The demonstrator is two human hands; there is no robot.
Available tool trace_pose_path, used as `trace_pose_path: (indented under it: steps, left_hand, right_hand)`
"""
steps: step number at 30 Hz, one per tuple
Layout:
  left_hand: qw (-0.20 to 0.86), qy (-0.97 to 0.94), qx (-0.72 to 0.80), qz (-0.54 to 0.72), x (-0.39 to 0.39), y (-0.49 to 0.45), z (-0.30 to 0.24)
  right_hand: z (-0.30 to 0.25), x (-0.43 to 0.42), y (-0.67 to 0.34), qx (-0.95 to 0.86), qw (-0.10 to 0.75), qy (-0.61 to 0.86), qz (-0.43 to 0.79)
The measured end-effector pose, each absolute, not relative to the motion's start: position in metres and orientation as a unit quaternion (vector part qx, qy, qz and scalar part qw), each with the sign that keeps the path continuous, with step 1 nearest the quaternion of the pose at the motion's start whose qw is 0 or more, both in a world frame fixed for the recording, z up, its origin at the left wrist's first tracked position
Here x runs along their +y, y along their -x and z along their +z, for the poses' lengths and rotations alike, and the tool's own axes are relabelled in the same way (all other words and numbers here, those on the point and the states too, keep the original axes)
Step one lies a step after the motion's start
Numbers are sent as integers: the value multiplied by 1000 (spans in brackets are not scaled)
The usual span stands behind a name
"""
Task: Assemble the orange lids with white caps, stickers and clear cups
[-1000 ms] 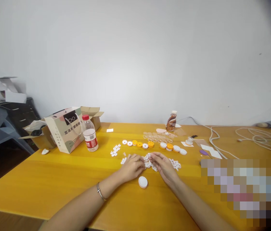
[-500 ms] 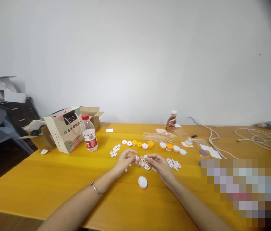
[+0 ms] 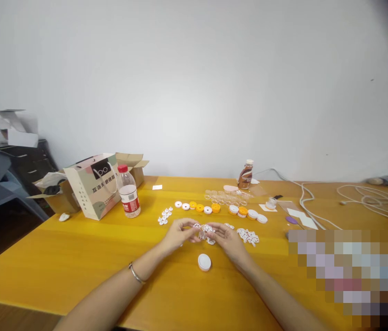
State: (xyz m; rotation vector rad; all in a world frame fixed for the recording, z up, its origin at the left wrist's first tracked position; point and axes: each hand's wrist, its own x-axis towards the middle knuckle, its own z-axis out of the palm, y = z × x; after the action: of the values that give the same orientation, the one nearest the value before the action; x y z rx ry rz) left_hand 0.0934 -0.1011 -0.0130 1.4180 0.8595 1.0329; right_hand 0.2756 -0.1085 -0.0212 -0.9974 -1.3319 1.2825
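My left hand (image 3: 182, 233) pinches a small white slotted disc (image 3: 197, 226) between thumb and fingers. Close to it, my right hand (image 3: 226, 236) is closed on a white openwork plastic piece (image 3: 208, 228). Whether the two held parts touch, I cannot make out. More loose white openwork pieces (image 3: 210, 241) lie on the table just beneath and between the fingers, partly hidden. A round white lid-like disc (image 3: 204, 262) rests nearer to me, below both hands. To the right of my right hand is a pile of flat white cut-out pieces (image 3: 249, 236).
Small white knobbed parts (image 3: 164, 216) lie to the left. Behind stand a row of white and orange round parts (image 3: 199, 208) and clear cups (image 3: 226, 197). A water bottle (image 3: 129, 193), paper bag (image 3: 93, 188), brown bottle (image 3: 245, 175) and white cables (image 3: 306, 197) sit farther out.
My right hand has shifted slightly left, closer to my left hand, and an openwork piece now shows at its fingertips. The disc in my left hand has turned to show its slotted face.
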Motion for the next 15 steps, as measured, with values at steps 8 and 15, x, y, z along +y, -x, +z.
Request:
trace_pose_path:
  steps: [8, 15]
  left_hand:
    - [389, -683, 385, 484, -99, -92, -12]
    - [486, -650, 359, 462, -107, -96, -7]
  right_hand:
    - [-20, -111, -272, -566, 496, 405, 519]
    - [-23, -110, -271, -582, 488, 404, 510]
